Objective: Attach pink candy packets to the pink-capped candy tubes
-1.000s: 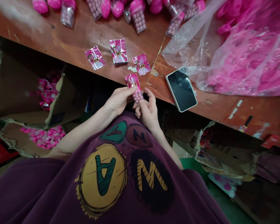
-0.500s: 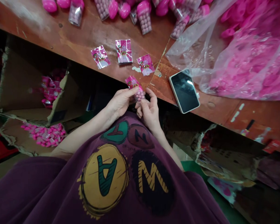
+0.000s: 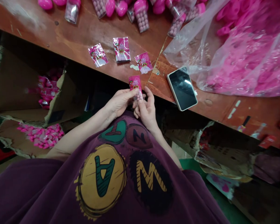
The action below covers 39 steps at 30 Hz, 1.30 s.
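Note:
Just off the table's edge, my left hand (image 3: 121,101) and my right hand (image 3: 146,107) both grip a small clear container of pink candy balls (image 3: 138,95). A pink printed sleeve (image 3: 134,81) sits over its upper end, and I cannot tell how far down it reaches. My left thumb presses on the sleeve. My right thumb and fingers pinch the lower end, the index finger lifted away. On the table lie a stack of printed sleeves (image 3: 121,49), one single sleeve (image 3: 98,55) to its left and another sleeve (image 3: 143,63) to its right.
Candy containers with pink lids (image 3: 142,17) crowd the table's far side. A phone (image 3: 182,88) lies near the front edge, beside a clear bag of pink parts (image 3: 247,65). Below left, a cardboard box (image 3: 16,84) holds wrapped containers, above a heap of small pink pieces (image 3: 43,135).
The container with its sleeve has turned more upright between my hands. Both hands keep their hold. The whole view has shifted slightly.

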Motion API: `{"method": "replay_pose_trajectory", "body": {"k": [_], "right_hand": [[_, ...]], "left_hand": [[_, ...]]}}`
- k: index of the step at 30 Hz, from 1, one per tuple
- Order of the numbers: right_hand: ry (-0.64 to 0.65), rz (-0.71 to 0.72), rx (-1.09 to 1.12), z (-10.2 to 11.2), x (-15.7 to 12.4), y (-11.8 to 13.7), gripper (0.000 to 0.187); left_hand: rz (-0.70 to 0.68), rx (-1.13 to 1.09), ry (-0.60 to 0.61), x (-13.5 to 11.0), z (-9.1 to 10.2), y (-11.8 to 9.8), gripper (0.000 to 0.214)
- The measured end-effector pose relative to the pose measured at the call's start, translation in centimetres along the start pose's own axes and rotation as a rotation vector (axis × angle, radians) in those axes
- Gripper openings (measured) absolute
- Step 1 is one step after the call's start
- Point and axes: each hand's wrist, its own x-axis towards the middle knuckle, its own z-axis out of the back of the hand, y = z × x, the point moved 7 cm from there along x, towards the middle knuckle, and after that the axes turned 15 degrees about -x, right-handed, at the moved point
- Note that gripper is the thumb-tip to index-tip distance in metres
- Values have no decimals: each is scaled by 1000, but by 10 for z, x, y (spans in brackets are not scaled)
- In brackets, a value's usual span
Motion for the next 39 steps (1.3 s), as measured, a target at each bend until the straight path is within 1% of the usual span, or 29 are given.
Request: {"method": "replay_pose_trajectory", "body": {"k": [3, 5, 6, 8, 11, 13, 15, 18, 20, 22, 24, 26, 27, 28, 29, 30, 31, 32, 33, 34, 35, 36, 37, 38, 39], "right_hand": [[-104, 89, -197, 7, -3, 2, 65], [-130, 124, -257, 7, -3, 5, 63], [-123, 118, -237, 7, -1, 6, 62], [-79, 60, -99, 5, 3, 4, 61], [12, -53, 152, -1, 8, 0, 62], [41, -83, 226, -2, 8, 0, 64], [49, -89, 230, -2, 7, 1, 64], [52, -69, 178, -1, 6, 0, 63], [58, -41, 144, -2, 6, 0, 61], [62, -15, 123, -4, 9, -2, 58], [78, -6, 107, -9, 12, -3, 55], [127, -3, 57, -16, 17, -3, 55], [152, 10, 0, -19, 20, -1, 55], [165, 44, -82, -20, 24, 4, 56], [154, 99, -188, -18, 29, 11, 55], [114, 168, -311, -13, 35, 21, 52], [48, 248, -442, -6, 42, 33, 46], [-38, 328, -574, 4, 50, 45, 38], [-126, 396, -702, 13, 59, 58, 32], [-205, 446, -826, 22, 68, 68, 28], [-269, 471, -948, 29, 79, 76, 27], [-310, 471, -1068, 34, 90, 81, 27], [-338, 451, -1182, 37, 101, 84, 27], [-352, 419, -1283, 38, 110, 84, 27], [-358, 386, -1367, 37, 118, 82, 26]], "left_hand": [[-63, -49, -99, 1, 5, 0, 31], [-93, -83, -135, 2, 7, 3, 29], [-91, -91, -134, 2, 7, 6, 29], [-57, -83, -103, 2, 6, 12, 34], [5, -35, -19, -2, 4, 17, 46], [11, -9, 44, -4, 2, 14, 49], [-16, -9, 78, -5, 2, 7, 47], [-68, -38, 55, -4, 4, -2, 35], [-84, -54, 18, -2, 6, -2, 28], [-99, -73, -10, -1, 6, 0, 26], [-106, -90, -16, -1, 6, 3, 24], [-112, -107, -12, -2, 10, -1, 22], [-129, -117, -25, -4, 16, -8, 20], [-161, -131, -55, -8, 27, -18, 18], [-212, -150, -108, -14, 42, -33, 16], [-277, -174, -180, -23, 62, -51, 15], [-344, -195, -269, -33, 86, -70, 15], [-419, -223, -387, -47, 114, -90, 17], [-495, -262, -533, -63, 144, -107, 22], [-558, -301, -668, -78, 171, -121, 28], [-557, -310, -714, -87, 190, -130, 32], [-567, -316, -765, -93, 204, -136, 35], [-566, -321, -793, -95, 211, -138, 32], [-552, -317, -793, -92, 210, -135, 27], [-528, -307, -770, -84, 203, -129, 20]]}}
